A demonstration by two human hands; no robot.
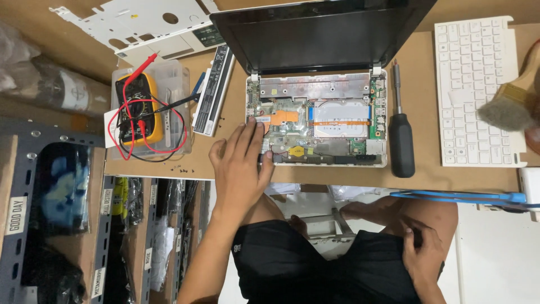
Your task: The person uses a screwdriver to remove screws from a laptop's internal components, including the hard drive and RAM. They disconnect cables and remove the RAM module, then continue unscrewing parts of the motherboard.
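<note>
A small white laptop (318, 121) lies open on the brown table with its keyboard removed, so the circuit board, an orange foil patch and a yellow coin cell show. Its dark screen (320, 31) tilts back. My left hand (242, 166) rests flat on the laptop's front left corner, fingers spread over the board's edge, holding nothing. My right hand (422, 250) lies on my right thigh against black shorts, fingers curled, away from the table.
A black-handled screwdriver (400, 135) lies right of the laptop. A detached white keyboard (478, 90) and a brush (509, 110) sit far right. A yellow multimeter (138, 107) with red leads rests on a clear box, beside a white battery pack (214, 90). Small screws (180, 167) dot the table edge.
</note>
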